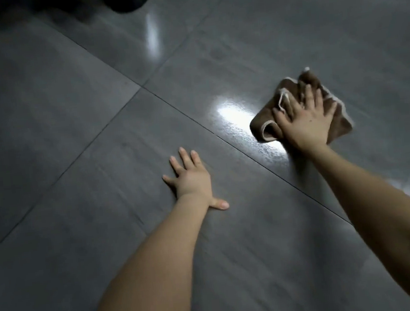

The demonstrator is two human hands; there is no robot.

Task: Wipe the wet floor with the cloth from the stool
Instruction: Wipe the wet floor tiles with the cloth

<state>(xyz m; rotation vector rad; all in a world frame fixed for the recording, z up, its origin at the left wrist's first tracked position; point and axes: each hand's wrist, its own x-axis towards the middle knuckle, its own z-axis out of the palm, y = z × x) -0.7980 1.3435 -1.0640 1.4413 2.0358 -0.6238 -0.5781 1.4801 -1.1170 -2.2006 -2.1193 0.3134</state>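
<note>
Grey tiled floor (70,118) with glare patches, wide open tiles to the left, dark shape (124,0) cut off at top edge, brown cloth (257,124) blurred under flat, spread right hand (306,123), left hand (192,181) splayed flat on floor

Left hand (191,179) splayed flat; right hand (305,120) flat, pressing down

No text, label, brand, number or sign could be read anywhere, neither on the crumpled brown cloth with pale edging (295,111) nor on the grey tiled floor (70,118)
</note>
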